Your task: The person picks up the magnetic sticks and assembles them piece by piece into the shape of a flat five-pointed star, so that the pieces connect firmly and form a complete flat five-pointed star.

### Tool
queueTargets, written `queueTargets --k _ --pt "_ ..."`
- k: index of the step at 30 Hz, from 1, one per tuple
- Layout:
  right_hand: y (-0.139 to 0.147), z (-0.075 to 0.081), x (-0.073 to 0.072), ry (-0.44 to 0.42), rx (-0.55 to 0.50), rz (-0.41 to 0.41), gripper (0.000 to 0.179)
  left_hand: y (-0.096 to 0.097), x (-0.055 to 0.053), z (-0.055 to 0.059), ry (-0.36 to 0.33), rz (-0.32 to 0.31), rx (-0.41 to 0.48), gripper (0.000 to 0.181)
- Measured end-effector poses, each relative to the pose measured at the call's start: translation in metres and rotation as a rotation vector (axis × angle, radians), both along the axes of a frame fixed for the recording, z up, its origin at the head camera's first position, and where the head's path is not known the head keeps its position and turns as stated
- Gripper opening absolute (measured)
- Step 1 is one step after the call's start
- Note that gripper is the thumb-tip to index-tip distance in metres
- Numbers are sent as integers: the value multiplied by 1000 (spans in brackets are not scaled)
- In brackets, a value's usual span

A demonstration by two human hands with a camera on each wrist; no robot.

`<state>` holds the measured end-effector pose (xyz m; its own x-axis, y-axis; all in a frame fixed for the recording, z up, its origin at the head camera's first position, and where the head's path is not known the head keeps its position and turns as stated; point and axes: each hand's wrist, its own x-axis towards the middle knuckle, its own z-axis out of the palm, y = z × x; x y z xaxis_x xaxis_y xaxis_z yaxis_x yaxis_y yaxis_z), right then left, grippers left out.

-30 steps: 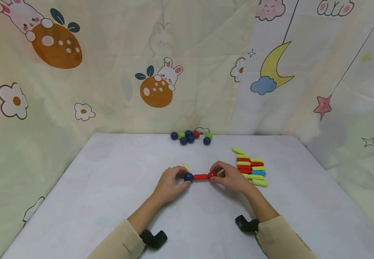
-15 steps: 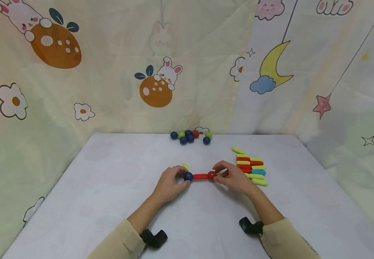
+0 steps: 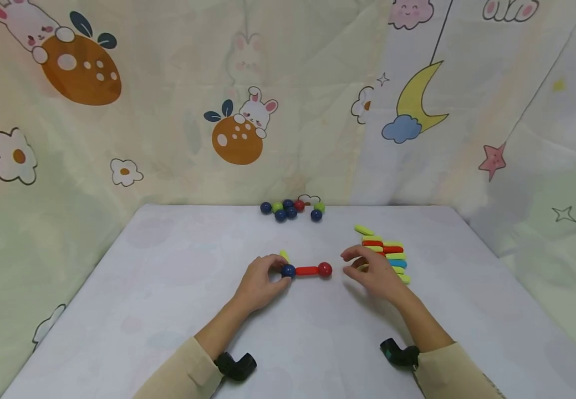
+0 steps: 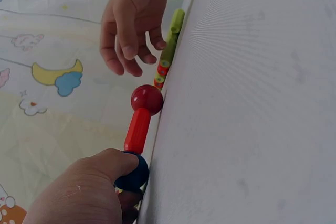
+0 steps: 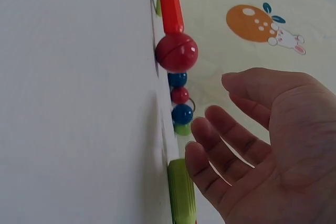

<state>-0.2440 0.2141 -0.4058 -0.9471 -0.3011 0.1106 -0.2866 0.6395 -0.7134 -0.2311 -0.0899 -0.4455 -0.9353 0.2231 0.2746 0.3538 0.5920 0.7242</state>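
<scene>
My left hand pinches a dark blue ball between thumb and fingers. From that ball a red rod runs right to a red ball, the three joined in a line. A yellow-green rod sticks out behind the blue ball, partly hidden by the fingers. My right hand hovers to the right of the red ball, fingers loosely bent and holding nothing. In the right wrist view a gap shows between its fingertips and the red ball.
Several yellow-green, red and blue rods lie in rows at the right, partly behind my right hand. Along the table's back edge sit several loose balls in blue, green and red. A patterned cloth hangs behind the white table.
My right hand has let go of the red ball and moved right, toward the rods. The left hand stays on the blue ball, and the joined pieces keep their place.
</scene>
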Motion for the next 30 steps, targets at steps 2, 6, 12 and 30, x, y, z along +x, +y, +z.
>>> queueTargets --k 2,6,12,30 --pt "6 0 0 12 9 -6 32 0 0 0 1 -1 2 29" --pt "17 2 -1 22 13 -24 31 -1 0 0 3 4 0 30" --pt "40 10 -2 45 12 -51 26 -1 0 2 -5 -1 7 31" --pt "99 20 -2 -59 48 -69 32 1 1 2 3 8 9 30"
